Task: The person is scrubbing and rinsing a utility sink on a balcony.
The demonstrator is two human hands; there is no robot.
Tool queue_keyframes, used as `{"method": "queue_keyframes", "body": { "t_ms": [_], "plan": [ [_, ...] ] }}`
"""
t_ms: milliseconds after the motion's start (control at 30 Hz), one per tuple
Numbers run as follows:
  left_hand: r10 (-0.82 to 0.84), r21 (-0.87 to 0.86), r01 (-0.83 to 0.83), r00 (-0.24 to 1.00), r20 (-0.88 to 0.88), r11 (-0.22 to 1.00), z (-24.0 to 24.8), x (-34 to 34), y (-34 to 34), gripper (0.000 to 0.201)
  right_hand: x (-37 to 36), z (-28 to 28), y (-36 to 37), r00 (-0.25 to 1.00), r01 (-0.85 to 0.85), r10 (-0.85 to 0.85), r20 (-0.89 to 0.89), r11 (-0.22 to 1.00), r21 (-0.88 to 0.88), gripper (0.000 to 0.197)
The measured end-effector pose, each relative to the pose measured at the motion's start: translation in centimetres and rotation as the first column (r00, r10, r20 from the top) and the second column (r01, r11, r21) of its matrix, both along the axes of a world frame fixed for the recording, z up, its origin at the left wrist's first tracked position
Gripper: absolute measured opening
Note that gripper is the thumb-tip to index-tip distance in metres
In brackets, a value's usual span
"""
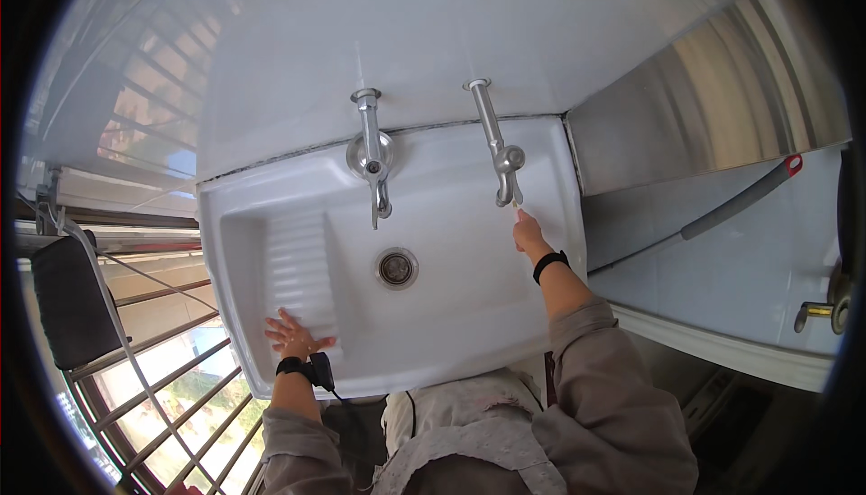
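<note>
My left hand (293,337), fingers spread, is over the near left part of the white sink (451,337), at the lower end of its ridged washboard (296,256). Nothing is in it; whether the palm touches the sink is hard to tell. At the right-hand metal tap (510,160), my right hand (529,232) is closed, its fingertips on the small lever by the spout. The lever's lower end is hidden by the fingers. A second tap (371,125) with a round wall plate stands to the left, above the drain (396,269).
Behind the taps rises a glossy white wall (271,71). A stainless steel panel (677,107) borders the sink's right side; beyond it lies a grey-handled tool (735,202) with a red end. At left are window bars (171,387) and a dark pad (77,301).
</note>
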State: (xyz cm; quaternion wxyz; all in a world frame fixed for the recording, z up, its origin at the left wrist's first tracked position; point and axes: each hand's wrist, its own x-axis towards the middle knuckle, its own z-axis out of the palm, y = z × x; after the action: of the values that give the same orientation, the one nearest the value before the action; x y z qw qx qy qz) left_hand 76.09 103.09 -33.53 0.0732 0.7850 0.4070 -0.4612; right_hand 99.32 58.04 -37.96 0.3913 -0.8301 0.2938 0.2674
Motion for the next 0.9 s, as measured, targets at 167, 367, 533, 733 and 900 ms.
{"method": "queue_keyframes", "body": {
  "t_ms": [167,367,533,733,900],
  "plan": [
    [-0.01,0.005,0.01,1.0,0.011,1.0,-0.8,0.0,0.1,0.145,-4.3,-3.2,4.1,0.958,-0.258,0.274,0.079,0.951,-0.167,0.06],
    [-0.012,0.024,0.012,1.0,-0.005,1.0,-0.1,-0.1,0.4,0.146,-11.0,-0.8,9.6,0.779,-0.62,0.627,-0.009,0.773,0.139,0.053],
    [-0.027,0.026,0.027,1.0,0.0,0.999,0.1,0.1,-0.1,0.145,-8.3,-3.1,3.1,0.859,-0.41,0.421,0.293,0.906,-0.101,0.051],
    [-0.022,0.017,0.023,1.0,-0.005,1.0,-0.1,0.4,-0.2,0.145,-6.3,-0.7,1.7,0.999,-0.038,0.034,-0.043,0.995,-0.095,0.06],
    [0.005,0.024,-0.004,0.999,-0.032,1.0,0.1,0.0,0.2,0.145,-11.4,3.4,11.0,0.924,-0.242,0.305,-0.228,0.933,0.267,0.055]
  ]
}}
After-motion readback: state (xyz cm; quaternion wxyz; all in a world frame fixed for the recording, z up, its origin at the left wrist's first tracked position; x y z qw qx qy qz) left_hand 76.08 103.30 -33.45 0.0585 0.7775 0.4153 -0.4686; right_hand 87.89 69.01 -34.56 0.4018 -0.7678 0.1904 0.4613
